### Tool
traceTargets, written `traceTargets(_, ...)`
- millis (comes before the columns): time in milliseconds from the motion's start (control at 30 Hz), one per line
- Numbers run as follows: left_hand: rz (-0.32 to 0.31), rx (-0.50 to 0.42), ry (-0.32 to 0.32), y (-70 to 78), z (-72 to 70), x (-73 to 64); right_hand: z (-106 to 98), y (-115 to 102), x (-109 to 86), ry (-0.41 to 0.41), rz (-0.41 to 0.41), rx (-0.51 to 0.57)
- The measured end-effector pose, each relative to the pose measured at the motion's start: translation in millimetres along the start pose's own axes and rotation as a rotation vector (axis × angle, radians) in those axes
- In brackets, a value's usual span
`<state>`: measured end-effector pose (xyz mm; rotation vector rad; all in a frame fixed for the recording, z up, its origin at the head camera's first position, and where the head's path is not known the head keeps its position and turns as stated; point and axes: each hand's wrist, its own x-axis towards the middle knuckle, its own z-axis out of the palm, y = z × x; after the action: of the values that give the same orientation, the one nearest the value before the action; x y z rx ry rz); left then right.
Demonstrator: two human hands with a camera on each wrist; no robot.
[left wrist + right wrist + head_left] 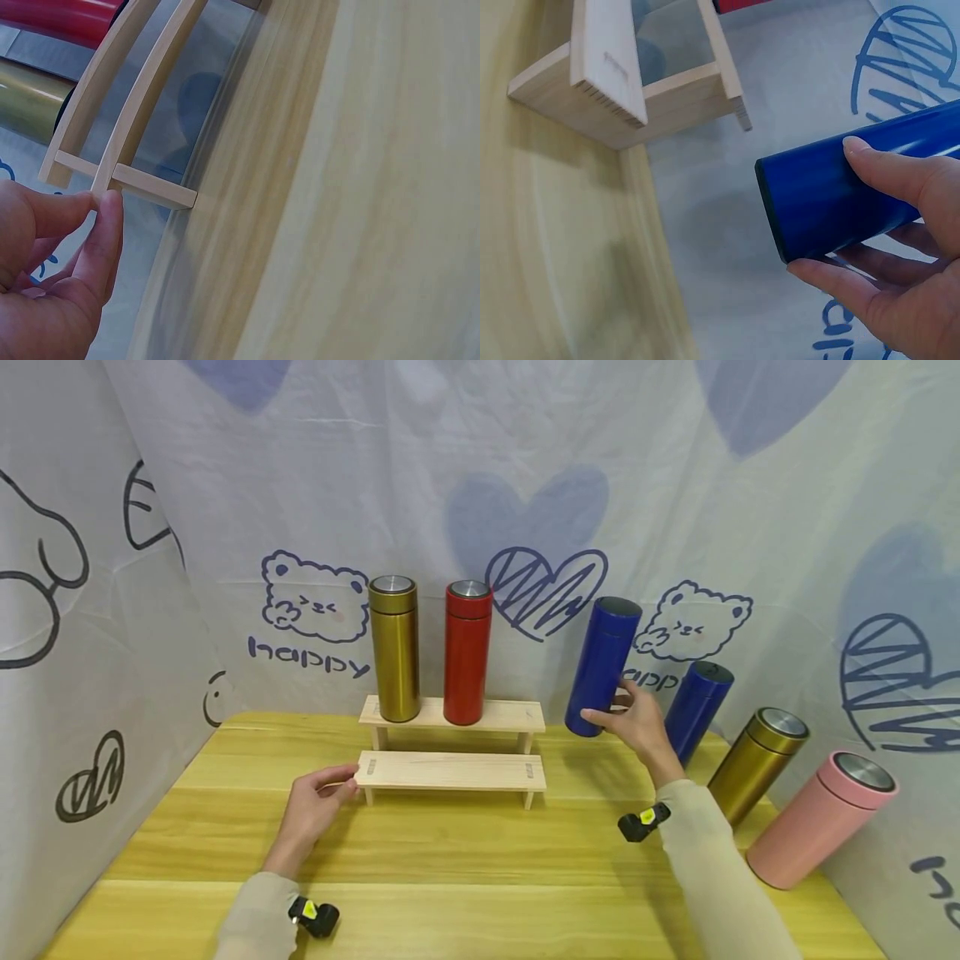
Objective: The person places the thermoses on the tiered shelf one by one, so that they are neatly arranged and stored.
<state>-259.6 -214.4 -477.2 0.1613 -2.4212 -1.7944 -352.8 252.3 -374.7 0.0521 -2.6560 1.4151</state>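
My right hand (639, 725) grips a blue thermos bottle (603, 656) low on its body, slightly tilted, to the right of a two-step wooden rack (450, 772). In the right wrist view the thumb lies along one side of the blue bottle (817, 191) and the fingers reach round the other, near its base. My left hand (313, 806) pinches the left end of the rack's lower step between thumb and fingertips, as the left wrist view also shows. On the upper step a gold thermos bottle (397, 652) and a red thermos bottle (468, 652) stand upright side by side.
Along the table's right edge stand another blue bottle (697, 710), a second gold bottle (757, 768) and a pink bottle (821, 822), beside my right forearm. A printed white cloth (337, 485) hangs behind the wooden table (450, 852) and at both sides.
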Motion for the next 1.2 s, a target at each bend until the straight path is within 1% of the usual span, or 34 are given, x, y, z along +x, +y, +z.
traceTargets(267, 0.001, 0.006, 0.002, -0.6, -0.2, -0.1, 3, -18, 3.1, -0.006, 0.01, 0.025)
traceTargets(533, 0.005, -0.008, -0.001, -1.5, -0.2, 0.4, 16, -32, 5.6, -0.024, 0.01, 0.033)
traceTargets(900, 0.011, -0.003, -0.004, -1.2, -0.1, 0.8, 37, -49, 10.7, -0.049, -0.026, 0.086)
traceTargets(1200, 0.01, 0.006, -0.008, -2.1, 0.0, 0.9, 55, -53, 14.5, -0.06, -0.067, 0.076)
